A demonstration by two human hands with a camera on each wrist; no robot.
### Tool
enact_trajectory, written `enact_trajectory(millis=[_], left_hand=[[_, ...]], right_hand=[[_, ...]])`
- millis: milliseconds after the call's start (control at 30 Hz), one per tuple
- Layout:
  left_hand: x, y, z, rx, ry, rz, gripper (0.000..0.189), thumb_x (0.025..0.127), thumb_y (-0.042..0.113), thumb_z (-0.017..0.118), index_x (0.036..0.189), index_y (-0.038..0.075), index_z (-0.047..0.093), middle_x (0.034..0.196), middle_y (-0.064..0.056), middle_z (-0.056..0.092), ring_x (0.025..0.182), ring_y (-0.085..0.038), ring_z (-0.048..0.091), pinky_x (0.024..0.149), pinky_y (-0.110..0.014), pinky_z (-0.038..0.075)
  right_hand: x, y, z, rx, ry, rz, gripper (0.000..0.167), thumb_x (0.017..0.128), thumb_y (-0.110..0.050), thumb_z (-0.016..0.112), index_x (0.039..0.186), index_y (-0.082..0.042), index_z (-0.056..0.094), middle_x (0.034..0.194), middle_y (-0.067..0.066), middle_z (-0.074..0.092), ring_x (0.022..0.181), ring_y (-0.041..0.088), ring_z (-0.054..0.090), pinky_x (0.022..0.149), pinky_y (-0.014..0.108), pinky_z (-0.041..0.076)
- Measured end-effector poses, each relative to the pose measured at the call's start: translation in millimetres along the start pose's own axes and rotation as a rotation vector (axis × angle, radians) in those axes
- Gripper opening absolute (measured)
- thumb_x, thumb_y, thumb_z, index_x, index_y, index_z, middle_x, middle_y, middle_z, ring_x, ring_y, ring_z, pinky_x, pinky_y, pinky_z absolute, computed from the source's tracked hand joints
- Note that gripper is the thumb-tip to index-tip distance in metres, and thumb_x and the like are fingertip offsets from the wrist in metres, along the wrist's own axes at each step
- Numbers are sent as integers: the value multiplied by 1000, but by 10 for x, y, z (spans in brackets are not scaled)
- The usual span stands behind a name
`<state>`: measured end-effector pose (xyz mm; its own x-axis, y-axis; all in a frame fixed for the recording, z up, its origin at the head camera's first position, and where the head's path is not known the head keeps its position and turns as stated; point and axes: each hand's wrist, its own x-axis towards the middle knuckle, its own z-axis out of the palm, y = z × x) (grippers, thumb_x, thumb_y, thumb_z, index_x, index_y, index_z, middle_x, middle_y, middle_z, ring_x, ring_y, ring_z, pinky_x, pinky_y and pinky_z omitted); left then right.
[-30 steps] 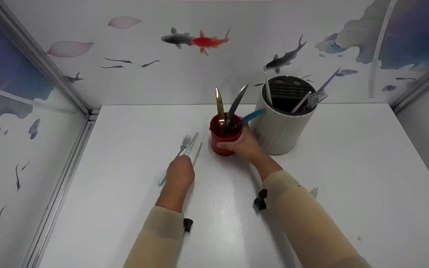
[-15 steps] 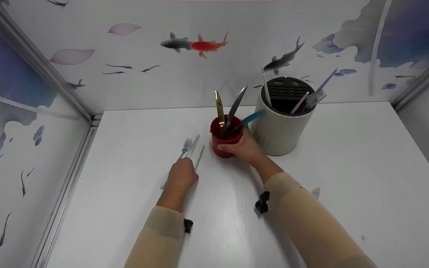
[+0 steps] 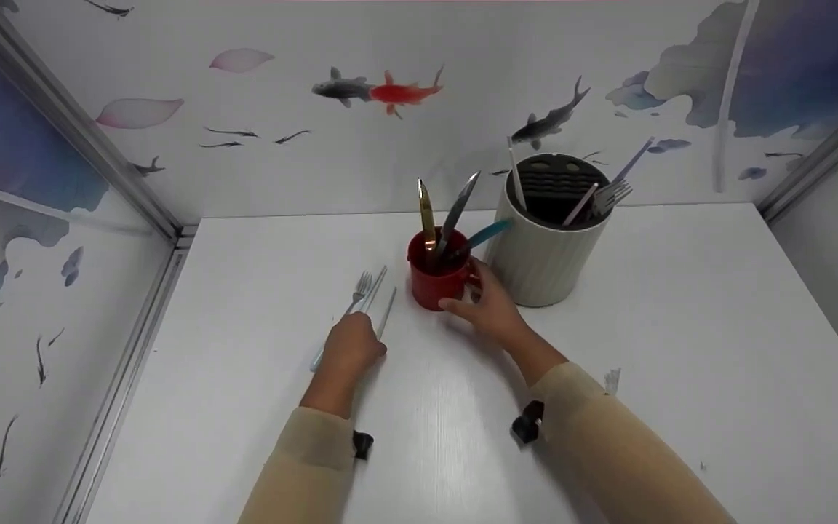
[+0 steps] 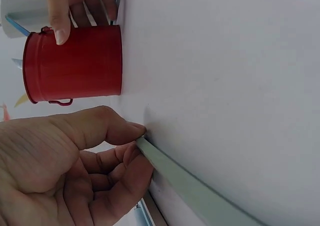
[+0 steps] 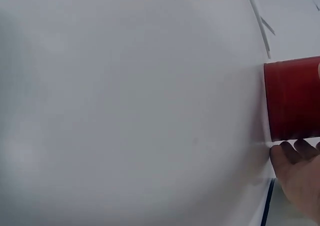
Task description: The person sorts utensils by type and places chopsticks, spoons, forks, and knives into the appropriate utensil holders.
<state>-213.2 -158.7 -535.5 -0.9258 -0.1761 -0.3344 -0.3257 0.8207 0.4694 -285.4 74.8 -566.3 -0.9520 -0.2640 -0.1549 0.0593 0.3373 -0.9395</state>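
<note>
My left hand (image 3: pixel 350 346) pinches a slim pale green utensil handle (image 4: pixel 187 186) between thumb and fingers, low over the table. Its other end is out of the left wrist view. Just beyond this hand in the head view lie a fork (image 3: pixel 361 285), a slim silvery utensil (image 3: pixel 374 287) and a thin stick (image 3: pixel 388 309). My right hand (image 3: pixel 495 313) is beside the red cup (image 3: pixel 433 292), fingers spread loosely near its handle, thumb near its lower side. Whether it still touches the cup is unclear. The cup holds a gold utensil (image 3: pixel 426 211), a silver blade (image 3: pixel 459 200) and a blue handle (image 3: pixel 488 233).
A tall white ribbed holder (image 3: pixel 544 269) with forks and sticks in it stands close behind the right hand. The white table (image 3: pixel 259 437) meets a fish-printed back wall (image 3: pixel 281 175) and a left side panel. A small clear scrap (image 3: pixel 612 380) lies by the right sleeve.
My right hand has loosened from around the red cup and drawn back slightly toward me and to the right. The cup stays upright in place. My left hand has barely moved.
</note>
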Motion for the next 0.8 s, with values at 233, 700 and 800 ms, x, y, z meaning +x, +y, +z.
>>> enact_trajectory(millis=[233, 700, 800], left_hand=[[3, -8, 10, -63, -1, 2, 18, 85, 10, 75, 96, -4, 72, 91, -16, 73, 78, -24, 63, 68, -38, 56], [-42, 86, -146, -283, 109, -7, 45, 104, 20, 51, 140, -7, 42, 108, -21, 71, 77, -22, 70, 60, -32, 56], [-58, 110, -183, -358, 146, -5, 39, 105, 20, 49, 137, -2, 43, 106, -15, 72, 83, -21, 68, 66, -32, 56]], right_hand=[[-237, 23, -212, -30, -36, 4, 82, 95, -35, 77, 161, -17, 32, 155, 9, 51, 144, 30, 51, 117, 50, 46], [-602, 172, -940, -123, 93, 17, 30, 102, -22, 64, 122, 0, 62, 105, 13, 69, 94, 27, 68, 74, 25, 56], [-644, 130, -1113, -211, 154, 78, 30, 100, -30, 67, 112, -3, 61, 95, 9, 67, 85, 21, 64, 69, 26, 54]])
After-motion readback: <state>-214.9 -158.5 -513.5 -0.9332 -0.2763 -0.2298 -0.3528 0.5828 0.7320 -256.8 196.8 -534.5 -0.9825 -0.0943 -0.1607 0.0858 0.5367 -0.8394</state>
